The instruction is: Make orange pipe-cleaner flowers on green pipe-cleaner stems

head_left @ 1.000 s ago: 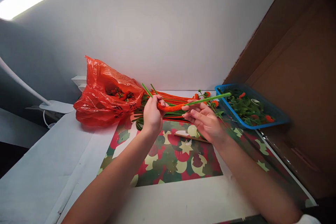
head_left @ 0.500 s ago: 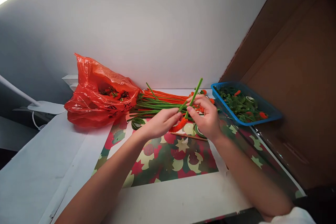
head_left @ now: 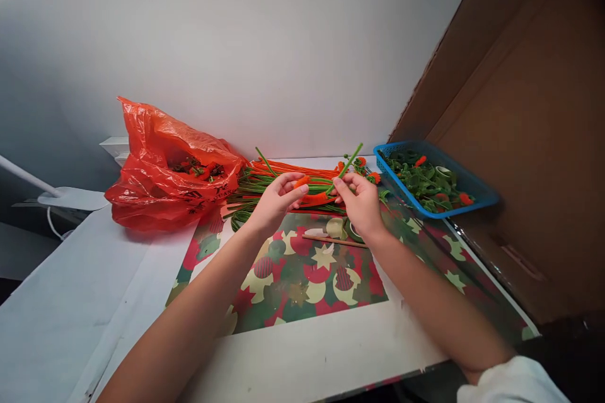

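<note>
Down at the bottom of the frame, two bare arms reach up from the lower corners over a white table (head_left: 331, 359). A bright paper (head_left: 302, 283) with red, green and cream shapes lies in the middle of the frame.

Just past it, the two hands meet near the centre. The left hand (head_left: 274, 201) pinches one end of an orange fuzzy wire (head_left: 316, 198) between thumb and fingers. The right hand (head_left: 362, 201) grips the other end, along with a green fuzzy wire (head_left: 348, 162) that sticks up and to the right. The orange wire runs straight from one hand to the other, held above the paper. It does not look wrapped or curled yet, so the twisting work seems only just begun on this piece.

Under the right hand lie a thin wooden stick (head_left: 331, 240) and a roll of green tape (head_left: 352, 233), both untouched.

Further back, a big pile of wires (head_left: 278, 179), green and orange, lies flat, so plenty seem left to use. At the left sits a red bag (head_left: 161, 164) with small orange and green bits inside. At the right, a blue basket (head_left: 472, 198) holds green leaves and little orange flowers, which look like finished pieces. Some work seems done, and much is left.

Behind everything stands a white wall (head_left: 265, 44). A brown board (head_left: 529, 126) leans at the right.
</note>
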`<state>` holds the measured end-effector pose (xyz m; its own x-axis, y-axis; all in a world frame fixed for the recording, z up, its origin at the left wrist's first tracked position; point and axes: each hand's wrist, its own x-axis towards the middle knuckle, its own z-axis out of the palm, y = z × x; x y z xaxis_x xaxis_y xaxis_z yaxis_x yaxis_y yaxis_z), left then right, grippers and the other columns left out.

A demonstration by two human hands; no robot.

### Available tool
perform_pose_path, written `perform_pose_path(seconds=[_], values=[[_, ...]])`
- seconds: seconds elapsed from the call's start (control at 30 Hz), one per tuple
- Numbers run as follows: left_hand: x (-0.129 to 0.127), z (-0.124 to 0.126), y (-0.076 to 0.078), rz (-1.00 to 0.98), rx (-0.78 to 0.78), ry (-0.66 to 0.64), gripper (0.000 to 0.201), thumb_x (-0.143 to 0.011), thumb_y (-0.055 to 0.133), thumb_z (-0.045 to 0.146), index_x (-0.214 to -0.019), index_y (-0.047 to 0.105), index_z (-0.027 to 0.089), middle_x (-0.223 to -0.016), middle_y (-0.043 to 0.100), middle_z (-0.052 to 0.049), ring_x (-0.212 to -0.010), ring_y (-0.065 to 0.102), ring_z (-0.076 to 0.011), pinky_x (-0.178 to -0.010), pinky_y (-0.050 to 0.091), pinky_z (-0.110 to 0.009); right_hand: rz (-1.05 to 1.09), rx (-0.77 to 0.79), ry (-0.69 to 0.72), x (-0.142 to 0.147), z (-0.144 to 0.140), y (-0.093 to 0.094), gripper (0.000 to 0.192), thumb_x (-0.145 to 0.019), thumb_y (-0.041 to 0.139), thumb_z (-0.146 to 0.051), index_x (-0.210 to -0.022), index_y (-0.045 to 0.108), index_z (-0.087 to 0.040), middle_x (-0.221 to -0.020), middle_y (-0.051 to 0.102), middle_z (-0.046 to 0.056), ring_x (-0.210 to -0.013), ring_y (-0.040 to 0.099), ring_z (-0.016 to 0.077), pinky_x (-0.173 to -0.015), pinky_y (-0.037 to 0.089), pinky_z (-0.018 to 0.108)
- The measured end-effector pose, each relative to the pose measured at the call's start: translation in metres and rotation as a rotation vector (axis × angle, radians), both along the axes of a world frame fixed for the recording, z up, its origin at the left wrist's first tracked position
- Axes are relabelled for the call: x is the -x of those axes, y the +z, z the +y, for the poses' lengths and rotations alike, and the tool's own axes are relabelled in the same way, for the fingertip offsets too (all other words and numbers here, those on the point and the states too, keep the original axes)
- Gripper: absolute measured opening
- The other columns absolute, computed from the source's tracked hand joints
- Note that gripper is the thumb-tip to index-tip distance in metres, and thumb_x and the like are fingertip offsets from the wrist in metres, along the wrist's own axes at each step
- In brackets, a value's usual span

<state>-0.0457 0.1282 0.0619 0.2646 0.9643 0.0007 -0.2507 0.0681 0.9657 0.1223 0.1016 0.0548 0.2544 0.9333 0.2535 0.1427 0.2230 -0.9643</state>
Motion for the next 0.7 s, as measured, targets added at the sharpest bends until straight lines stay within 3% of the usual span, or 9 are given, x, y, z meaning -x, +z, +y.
perform_pose_path(seconds=[0.1, 0.2, 0.3, 0.4, 0.5, 0.7], values=[[-0.01, -0.003, -0.01, -0.05, -0.023, 0.061, 0.047, -0.064, 0.081, 0.029, -0.104, 0.061, 0.017, -0.088, 0.066, -0.003, -0.057, 0.059, -0.0084, -0.053, 0.048, -0.019, 0.155, 0.025, -0.077, 0.006, 0.001, -0.008, 0.032, -0.077, 0.063, -0.049, -0.075, 0.054, -0.019, -0.065, 0.065, 0.001, -0.058, 0.059, 0.0125, -0.063, 0.05, 0.027], [-0.017, -0.008, -0.017, -0.039, -0.116, 0.165, 0.031, -0.072, 0.075, 0.025, -0.099, 0.062, 0.016, -0.075, 0.066, -0.001, -0.047, 0.05, -0.0061, -0.045, 0.039, -0.016, 0.201, 0.05, -0.052, 0.01, 0.001, -0.014, 0.032, -0.076, 0.064, -0.05, -0.073, 0.054, -0.019, -0.063, 0.065, 0.0, -0.059, 0.06, 0.013, -0.067, 0.051, 0.028], [-0.016, -0.007, -0.018, 0.012, -0.189, 0.203, 0.018, -0.075, 0.071, 0.022, -0.091, 0.067, 0.016, -0.07, 0.066, 0.0, -0.049, 0.049, -0.0074, -0.045, 0.036, -0.016, 0.108, 0.053, -0.019, 0.006, 0.003, -0.014, 0.029, -0.077, 0.064, -0.047, -0.071, 0.055, -0.019, -0.065, 0.065, 0.001, -0.063, 0.061, 0.0148, -0.07, 0.051, 0.029], [-0.008, -0.005, -0.014, 0.19, -0.295, 0.142, 0.014, -0.075, 0.071, 0.021, -0.088, 0.072, 0.017, -0.065, 0.064, 0.001, -0.051, 0.049, -0.0095, -0.047, 0.036, -0.018, -0.144, -0.035, -0.053, -0.004, 0.003, -0.004, 0.025, -0.078, 0.064, -0.041, -0.069, 0.059, -0.018, -0.071, 0.066, 0.002, -0.072, 0.062, 0.0173, -0.072, 0.048, 0.029], [0.0, -0.004, -0.008, 0.387, -0.427, -0.001, 0.013, -0.078, 0.067, 0.023, -0.088, 0.075, 0.019, -0.063, 0.064, 0.0, -0.052, 0.048, -0.0116, -0.049, 0.036, -0.02, -0.352, -0.069, -0.043, -0.015, 0.001, 0.01, 0.023, -0.079, 0.064, -0.037, -0.067, 0.064, -0.017, -0.073, 0.068, 0.004, -0.071, 0.061, 0.0182, -0.072, 0.046, 0.03], [0.006, -0.005, -0.001, 0.612, -0.539, -0.183, 0.015, -0.083, 0.061, 0.023, -0.086, 0.075, 0.021, -0.059, 0.064, 0.0, -0.05, 0.047, -0.0132, -0.049, 0.033, -0.021, -0.571, 0.131, 0.159, -0.033, -0.006, 0.03, 0.025, -0.074, 0.069, -0.038, -0.06, 0.068, -0.018, -0.063, 0.068, 0.004, -0.065, 0.06, 0.0191, -0.062, 0.043, 0.03]])
